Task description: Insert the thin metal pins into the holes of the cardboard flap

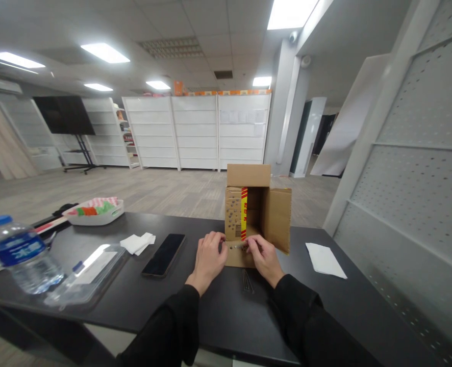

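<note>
An open cardboard box [277, 214] lies on the black table with its opening toward me and its flaps spread. My left hand [209, 257] is closed, with thumb and fingers at the left edge of the box's lower flap [235, 260]. Over that same flap, my right hand [264, 259] pinches something too small to make out. A row of small dark spots runs along the flap between the hands. More spots dot the left flap [232, 214], beside a yellow and red tape strip [244, 214]. Several thin dark nails or sticks [246, 282] lie just below the box.
A phone [164, 255] and folded white tissue [137, 243] lie left of my hands. Further left are a clear plastic case [90, 275], a water bottle [21, 255] and a white tray [96, 218] with colourful items. White paper [325, 260] lies at right, near a perforated panel [413, 204].
</note>
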Motion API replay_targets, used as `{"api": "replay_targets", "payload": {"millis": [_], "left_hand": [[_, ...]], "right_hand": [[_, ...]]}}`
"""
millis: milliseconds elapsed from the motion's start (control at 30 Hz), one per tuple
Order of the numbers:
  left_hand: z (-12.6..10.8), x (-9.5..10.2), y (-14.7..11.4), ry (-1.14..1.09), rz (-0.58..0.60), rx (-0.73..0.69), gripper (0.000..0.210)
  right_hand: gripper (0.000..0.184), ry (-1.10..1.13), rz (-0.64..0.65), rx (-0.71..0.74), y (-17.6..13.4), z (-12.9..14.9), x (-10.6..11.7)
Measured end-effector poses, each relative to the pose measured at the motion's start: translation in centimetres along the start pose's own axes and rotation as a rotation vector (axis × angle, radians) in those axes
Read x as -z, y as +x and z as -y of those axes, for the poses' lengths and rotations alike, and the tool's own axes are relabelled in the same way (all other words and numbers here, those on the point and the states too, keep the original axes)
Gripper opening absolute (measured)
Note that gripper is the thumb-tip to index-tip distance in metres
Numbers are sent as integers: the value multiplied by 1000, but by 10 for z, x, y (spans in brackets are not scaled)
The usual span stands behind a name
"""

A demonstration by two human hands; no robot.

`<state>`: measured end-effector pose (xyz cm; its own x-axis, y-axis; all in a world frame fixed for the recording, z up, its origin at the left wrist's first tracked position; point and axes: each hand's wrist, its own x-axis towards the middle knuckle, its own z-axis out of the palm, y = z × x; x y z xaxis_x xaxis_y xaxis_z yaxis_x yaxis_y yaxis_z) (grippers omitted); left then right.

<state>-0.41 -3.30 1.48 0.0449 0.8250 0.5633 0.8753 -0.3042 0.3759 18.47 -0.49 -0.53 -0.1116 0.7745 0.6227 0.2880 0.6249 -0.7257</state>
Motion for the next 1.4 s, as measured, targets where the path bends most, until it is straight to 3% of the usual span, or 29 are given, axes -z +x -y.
{"api": "replay_targets", "payload": {"millis": [267,533,733,967,1400], "left_hand": [[-2,-13,26,-147,-92,-42,18],[14,-29,25,-349,-209,27,16],[21,-39,20,-450,-207,122,14],[20,-37,19,-467,-196,154,14],[24,-40,19,-487,-173,141,12]], "right_hand": [[33,17,49,13,1,-1,0],[34,-24,81,18,5,-3,1],[35,-31,69,14,6,-3,1],[32,-30,86,1,6,-5,1],[34,-46,108,-9,6,-5,1]]}}
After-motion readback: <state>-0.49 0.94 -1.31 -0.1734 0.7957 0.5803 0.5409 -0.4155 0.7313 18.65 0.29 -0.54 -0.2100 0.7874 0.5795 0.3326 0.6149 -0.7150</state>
